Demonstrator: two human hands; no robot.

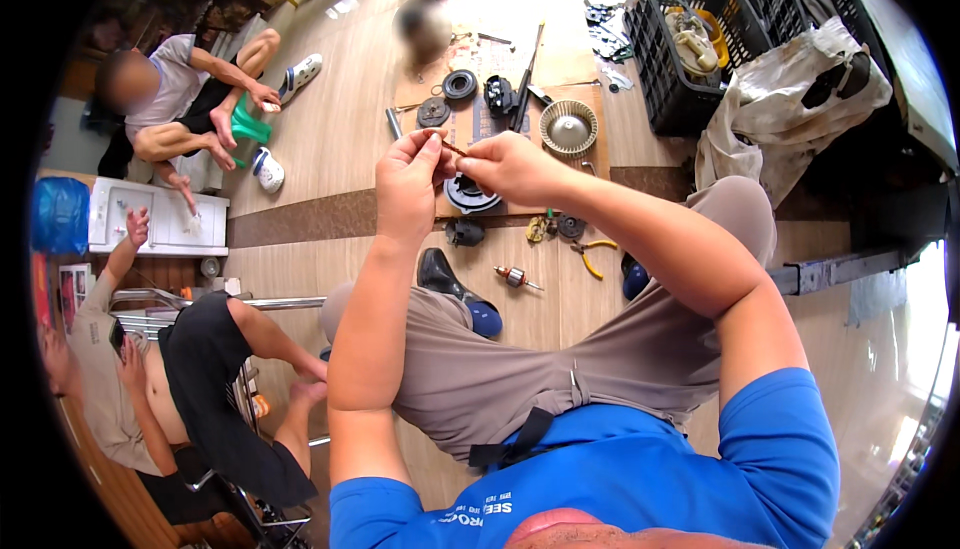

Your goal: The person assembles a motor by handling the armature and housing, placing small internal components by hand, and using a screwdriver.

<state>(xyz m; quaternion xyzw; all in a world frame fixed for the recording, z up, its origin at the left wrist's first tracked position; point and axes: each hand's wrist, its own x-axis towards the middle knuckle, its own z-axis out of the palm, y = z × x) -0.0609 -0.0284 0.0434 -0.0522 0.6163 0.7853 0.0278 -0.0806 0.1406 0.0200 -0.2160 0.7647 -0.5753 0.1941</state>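
Note:
Above the floor, a thin copper-brown strip (453,148) spans the gap between my hands. My left hand (408,174) pinches one end with thumb and forefinger, and my right hand (510,167) grips the other. Its exact kind is too small to make out. Just below my hands lies a round metal-and-black part (466,195), partly hidden by them. A blower wheel (568,130) rests to the right on a cardboard sheet. Nearer me on the floor are a motor armature (515,277), yellow-handled pliers (593,258) and a black cylindrical part (464,233).
A black ring (460,85) and a dark motor part (501,97) lie farther off. Black crates (680,99) with tools and a draped white cloth (775,109) stand right. Two people sit at left, near a white cabinet (150,217) and green stool (250,126).

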